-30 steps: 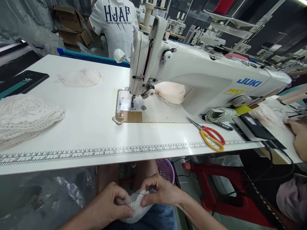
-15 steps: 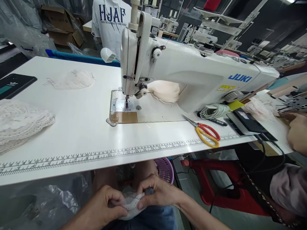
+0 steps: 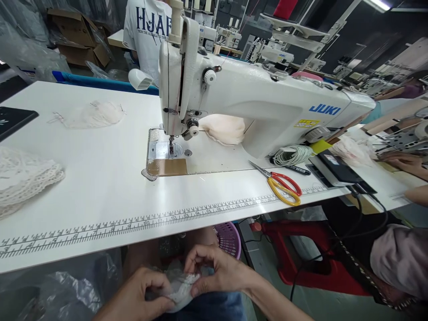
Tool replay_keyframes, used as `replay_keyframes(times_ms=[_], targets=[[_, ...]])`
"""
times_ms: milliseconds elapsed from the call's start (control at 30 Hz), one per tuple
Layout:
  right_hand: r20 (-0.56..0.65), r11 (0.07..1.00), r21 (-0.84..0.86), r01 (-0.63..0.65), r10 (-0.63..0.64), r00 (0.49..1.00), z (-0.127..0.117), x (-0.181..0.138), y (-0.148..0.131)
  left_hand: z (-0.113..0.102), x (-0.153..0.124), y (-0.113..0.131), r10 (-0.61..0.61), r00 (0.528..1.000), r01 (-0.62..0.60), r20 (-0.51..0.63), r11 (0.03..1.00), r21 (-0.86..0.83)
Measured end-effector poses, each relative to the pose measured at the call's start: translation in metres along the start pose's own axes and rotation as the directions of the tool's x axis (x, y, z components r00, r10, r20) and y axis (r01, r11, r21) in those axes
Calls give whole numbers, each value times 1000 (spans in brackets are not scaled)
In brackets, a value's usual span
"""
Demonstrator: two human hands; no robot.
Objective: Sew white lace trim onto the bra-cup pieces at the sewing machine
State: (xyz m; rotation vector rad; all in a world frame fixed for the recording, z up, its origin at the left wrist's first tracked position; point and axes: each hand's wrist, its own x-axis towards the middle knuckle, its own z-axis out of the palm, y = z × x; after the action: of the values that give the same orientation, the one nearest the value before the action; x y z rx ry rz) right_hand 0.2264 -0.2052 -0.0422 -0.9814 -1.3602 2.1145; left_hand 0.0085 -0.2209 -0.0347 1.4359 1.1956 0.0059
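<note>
Over my lap, below the table's front edge, a small piece of white lace-edged fabric (image 3: 182, 290) is stretched between my two hands. My left hand (image 3: 142, 292) pinches its left side, thumb against bent fingers. On the other side my right hand (image 3: 214, 272) grips the lace edge between thumb and fingertips. Part of the fabric is hidden behind the fingers. Above stands a white JUKI sewing machine (image 3: 267, 107), with no fabric under its needle. Scissors (image 3: 281, 183) with one red and one yellow handle lie closed to the right of the needle.
Stacked white lace pieces (image 3: 26, 178) lie at the table's left, near a dark phone-like object (image 3: 16, 119). A sheer white piece (image 3: 93, 115) lies further back. A purple basket (image 3: 229, 238) stands under the table. Another person's hand (image 3: 406, 165) is at the far right.
The view has shifted slightly, so the machine and table sit further left. Both hands still hold the fabric, with the left hand's fingers slightly changed in pose.
</note>
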Motion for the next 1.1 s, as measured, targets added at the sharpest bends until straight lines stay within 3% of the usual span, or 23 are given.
replay_keyframes(times_ms=[300,700,900,1000,1100], targets=[[22,998,-12,63,-62,998,0,-1,-2,-6,1,-6,5,1000,-5,14,999,-35],[-33,986,-138,-95,92,995,2,5,7,-4,4,2,91,996,-90,5,992,-91],[-37,992,-127,20,-25,999,4,9,9,2,5,-1,93,995,-99,-38,969,-226],[-44,994,-70,86,-90,995,5,9,2,0,1,1,123,989,-137,-85,972,-189],[-52,976,-134,173,-182,982,9,5,-12,-11,-7,13,172,980,-185,-103,973,-139]])
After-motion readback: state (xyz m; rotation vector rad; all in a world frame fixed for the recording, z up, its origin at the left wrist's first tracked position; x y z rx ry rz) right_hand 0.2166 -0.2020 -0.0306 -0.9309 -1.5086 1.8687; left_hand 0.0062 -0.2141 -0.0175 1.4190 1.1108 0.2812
